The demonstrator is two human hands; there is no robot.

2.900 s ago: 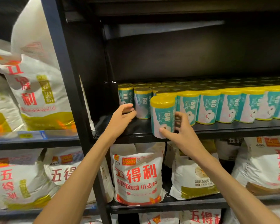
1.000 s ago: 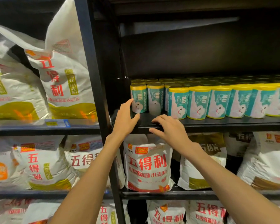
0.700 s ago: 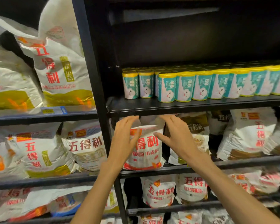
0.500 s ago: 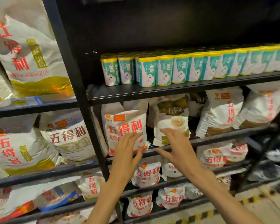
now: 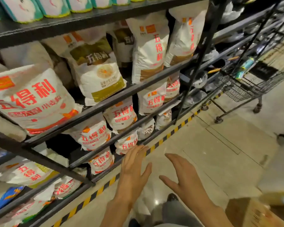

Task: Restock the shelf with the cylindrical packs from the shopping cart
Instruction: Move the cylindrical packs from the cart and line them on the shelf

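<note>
Both hands empty, more packs to be fetched

Some cylindrical packs (image 5: 21, 9) are stood on the shelf (image 5: 95, 18); left hand (image 5: 133, 174) and right hand (image 5: 185, 181) are spread below it. More seem left in the shopping cart (image 5: 246, 86), right of the shelf.

View: head-worn, single | Faces: forward-down, tilted | Near: shelf rack (image 5: 95, 110) left | Far: shopping cart (image 5: 246, 86) upper right

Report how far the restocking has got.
Done: a row of packs stands on the top shelf. In hand: nothing; the left hand and right hand are both open and empty, low over the floor. Left: at least one pack appears to lie in the cart to the right; its other contents are too blurred to count.
</note>
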